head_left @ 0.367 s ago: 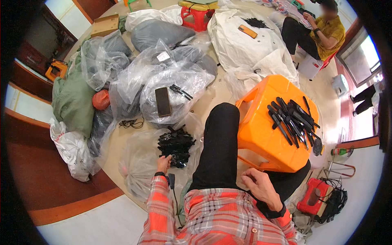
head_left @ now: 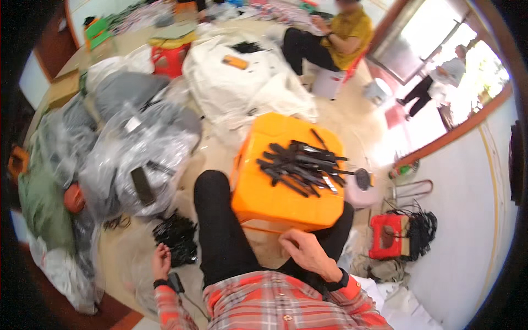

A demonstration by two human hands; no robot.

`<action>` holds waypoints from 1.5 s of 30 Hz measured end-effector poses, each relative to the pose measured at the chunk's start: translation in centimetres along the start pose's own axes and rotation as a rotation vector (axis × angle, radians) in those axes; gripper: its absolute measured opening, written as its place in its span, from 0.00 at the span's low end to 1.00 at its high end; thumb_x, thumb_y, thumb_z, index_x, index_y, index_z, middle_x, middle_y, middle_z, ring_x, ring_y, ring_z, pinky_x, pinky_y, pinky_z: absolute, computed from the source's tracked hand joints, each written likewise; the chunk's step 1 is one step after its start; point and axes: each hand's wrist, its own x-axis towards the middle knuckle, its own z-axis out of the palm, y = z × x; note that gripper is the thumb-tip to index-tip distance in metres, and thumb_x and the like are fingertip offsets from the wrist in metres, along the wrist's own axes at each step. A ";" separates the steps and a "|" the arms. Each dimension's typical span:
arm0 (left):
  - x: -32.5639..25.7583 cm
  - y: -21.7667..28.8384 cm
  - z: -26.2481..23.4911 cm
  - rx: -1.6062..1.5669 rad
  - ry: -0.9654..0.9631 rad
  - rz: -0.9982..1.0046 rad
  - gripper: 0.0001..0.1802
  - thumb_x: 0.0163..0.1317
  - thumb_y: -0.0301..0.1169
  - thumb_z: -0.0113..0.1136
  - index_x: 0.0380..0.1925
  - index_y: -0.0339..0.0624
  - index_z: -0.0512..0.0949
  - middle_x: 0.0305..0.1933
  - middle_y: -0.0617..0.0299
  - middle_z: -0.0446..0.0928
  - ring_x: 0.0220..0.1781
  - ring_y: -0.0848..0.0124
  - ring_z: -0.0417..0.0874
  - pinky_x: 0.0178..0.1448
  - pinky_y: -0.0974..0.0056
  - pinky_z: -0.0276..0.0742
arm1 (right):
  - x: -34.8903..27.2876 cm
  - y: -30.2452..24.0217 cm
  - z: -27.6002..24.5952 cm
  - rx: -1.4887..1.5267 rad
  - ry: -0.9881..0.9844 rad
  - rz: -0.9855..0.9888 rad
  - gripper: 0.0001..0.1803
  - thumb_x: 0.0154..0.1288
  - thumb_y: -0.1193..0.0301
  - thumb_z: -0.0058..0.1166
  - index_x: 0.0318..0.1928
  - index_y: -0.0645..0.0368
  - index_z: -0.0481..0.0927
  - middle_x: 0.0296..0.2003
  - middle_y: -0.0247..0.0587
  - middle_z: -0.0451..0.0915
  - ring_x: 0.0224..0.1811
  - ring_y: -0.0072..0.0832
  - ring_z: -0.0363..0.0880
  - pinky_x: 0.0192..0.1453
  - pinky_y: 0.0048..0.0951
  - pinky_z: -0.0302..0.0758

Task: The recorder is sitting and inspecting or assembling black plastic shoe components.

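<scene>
My left hand [head_left: 161, 262] is low on the left, at the near edge of a heap of slim black plastic pieces [head_left: 177, 236] on clear plastic; its fingers are bent, but blur hides whether they hold one. My right hand [head_left: 311, 254] hovers over my lap by the near edge of the orange plastic stool [head_left: 275, 207], fingers loosely curled and nothing visible in them. On the stool, between my knees, lies a loose pile of long, thin black pieces [head_left: 300, 168]; their exact kind is unclear.
Bulging clear plastic bags [head_left: 118, 165] crowd the left, a dark phone [head_left: 143, 186] on one. Ahead, a white sheet [head_left: 247, 88] bears an orange phone [head_left: 235, 62]. A seated person [head_left: 349, 38] is beyond it. A red stool [head_left: 386, 236] and black cords [head_left: 422, 236] lie right.
The whole view has swung to the right, so the stool and bags sit further left in it. The standing person in the doorway shows more fully. My right hand keeps its curled pose.
</scene>
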 end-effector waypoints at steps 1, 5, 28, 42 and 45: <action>-1.2 0.4 2.0 0.065 -0.143 0.074 0.14 0.56 0.22 0.52 0.44 0.38 0.71 0.37 0.60 0.75 0.32 0.73 0.75 0.35 0.73 0.74 | 0.5 0.4 -0.8 -0.067 0.134 -0.038 0.09 0.59 0.71 0.49 0.36 0.65 0.74 0.30 0.54 0.76 0.34 0.47 0.76 0.38 0.36 0.73; -7.6 2.7 17.1 0.128 -0.211 0.078 0.12 0.61 0.33 0.54 0.41 0.39 0.72 0.33 0.62 0.75 0.28 0.78 0.74 0.29 0.78 0.71 | 3.3 1.5 -3.6 -0.269 0.458 -0.194 0.07 0.59 0.74 0.48 0.37 0.63 0.73 0.32 0.50 0.72 0.35 0.44 0.74 0.37 0.35 0.72; -19.4 -3.7 38.5 0.505 -0.770 -0.385 0.13 0.59 0.21 0.51 0.45 0.31 0.72 0.39 0.53 0.77 0.37 0.68 0.81 0.38 0.70 0.80 | 1.7 0.4 -4.5 0.470 0.315 0.064 0.07 0.61 0.78 0.44 0.40 0.65 0.67 0.27 0.40 0.72 0.25 0.24 0.72 0.31 0.22 0.68; -21.2 -6.7 39.8 0.451 -0.793 -0.467 0.09 0.56 0.22 0.57 0.38 0.37 0.74 0.29 0.61 0.75 0.25 0.75 0.76 0.27 0.73 0.71 | -2.7 0.4 -2.0 0.873 0.121 0.161 0.09 0.63 0.76 0.46 0.43 0.66 0.70 0.29 0.37 0.77 0.24 0.16 0.73 0.25 0.15 0.69; -21.4 -7.0 40.1 0.469 -0.759 -0.445 0.08 0.57 0.23 0.56 0.37 0.37 0.73 0.29 0.60 0.75 0.25 0.74 0.76 0.25 0.74 0.71 | -2.9 0.2 -2.3 0.825 0.137 0.162 0.13 0.63 0.77 0.45 0.48 0.64 0.69 0.30 0.36 0.76 0.25 0.16 0.73 0.27 0.16 0.69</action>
